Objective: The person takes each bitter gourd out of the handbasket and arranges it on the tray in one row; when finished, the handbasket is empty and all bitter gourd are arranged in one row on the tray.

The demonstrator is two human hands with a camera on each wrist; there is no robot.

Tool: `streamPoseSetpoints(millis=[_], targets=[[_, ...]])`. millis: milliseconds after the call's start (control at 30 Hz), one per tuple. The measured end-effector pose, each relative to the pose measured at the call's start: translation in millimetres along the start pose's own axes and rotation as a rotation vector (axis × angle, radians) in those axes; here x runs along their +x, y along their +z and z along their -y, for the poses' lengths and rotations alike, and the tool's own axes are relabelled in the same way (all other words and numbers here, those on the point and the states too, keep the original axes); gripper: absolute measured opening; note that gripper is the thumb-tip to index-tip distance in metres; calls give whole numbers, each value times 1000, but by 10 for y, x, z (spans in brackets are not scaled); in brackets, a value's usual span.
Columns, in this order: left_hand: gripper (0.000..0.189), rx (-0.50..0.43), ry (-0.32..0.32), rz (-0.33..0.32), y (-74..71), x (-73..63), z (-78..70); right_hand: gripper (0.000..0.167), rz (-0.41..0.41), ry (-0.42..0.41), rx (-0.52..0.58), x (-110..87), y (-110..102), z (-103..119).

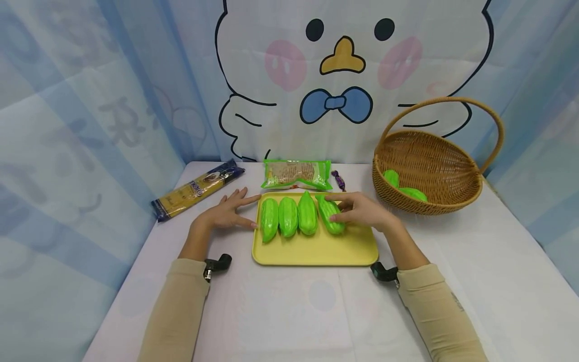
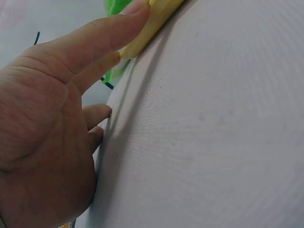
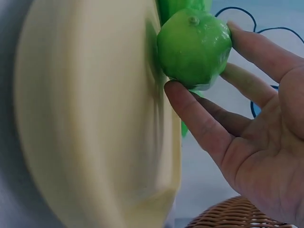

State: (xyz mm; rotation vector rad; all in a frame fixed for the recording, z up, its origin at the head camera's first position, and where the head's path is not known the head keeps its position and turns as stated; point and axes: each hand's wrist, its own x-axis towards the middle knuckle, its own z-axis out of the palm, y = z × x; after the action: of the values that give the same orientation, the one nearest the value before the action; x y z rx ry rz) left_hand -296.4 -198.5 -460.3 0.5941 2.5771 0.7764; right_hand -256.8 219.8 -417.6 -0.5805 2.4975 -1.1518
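Several glossy, bright green cucumber-shaped vegetables (image 1: 288,217) lie side by side on a yellow tray (image 1: 312,255). My right hand (image 1: 362,211) pinches the rightmost green vegetable (image 1: 329,215) between thumb and fingers. Up close in the right wrist view, its rounded end (image 3: 192,50) has a small nub, and the fingers reach round both sides. At the tray's left edge, my left hand (image 1: 228,210) has its fingers spread, thumb and index touching the rim. The left wrist view shows that thumb (image 2: 109,35) against the tray's edge, with nothing in the palm.
A wicker basket (image 1: 429,161) with a tall handle stands at the back right, holding a few more green vegetables (image 1: 412,193). Behind the tray lie a green-edged packet (image 1: 296,175) and a purple wrapped candy (image 1: 338,181). A long blue-and-gold packet (image 1: 197,190) lies back left.
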Motion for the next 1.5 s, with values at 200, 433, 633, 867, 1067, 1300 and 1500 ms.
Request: streamPoseSetpoints(millis=[200,433,633,867,1067,1300,1500], targets=[[101,12,-7,4,3,1,0,69,14,-7,3,9,14,-31],[99,17,-9,4,-8,-11,-13,72,34,-23,42,-5,13,-7],[99,10,-18,7,-8,-11,-15,74,42,-19,37,-3,23,13],[99,10,-11,3,-7,-5,1,75,59,-29,86,-1,49,12],[100,14,-16,6,-10,-11,-3,76,73,-20,131,2,72,32],[101,20,-9,2,-8,-2,2,77,83,-10,160,-9,77,59],[100,24,-5,-1,-6,-1,11,78,75,-19,134,6,84,49]])
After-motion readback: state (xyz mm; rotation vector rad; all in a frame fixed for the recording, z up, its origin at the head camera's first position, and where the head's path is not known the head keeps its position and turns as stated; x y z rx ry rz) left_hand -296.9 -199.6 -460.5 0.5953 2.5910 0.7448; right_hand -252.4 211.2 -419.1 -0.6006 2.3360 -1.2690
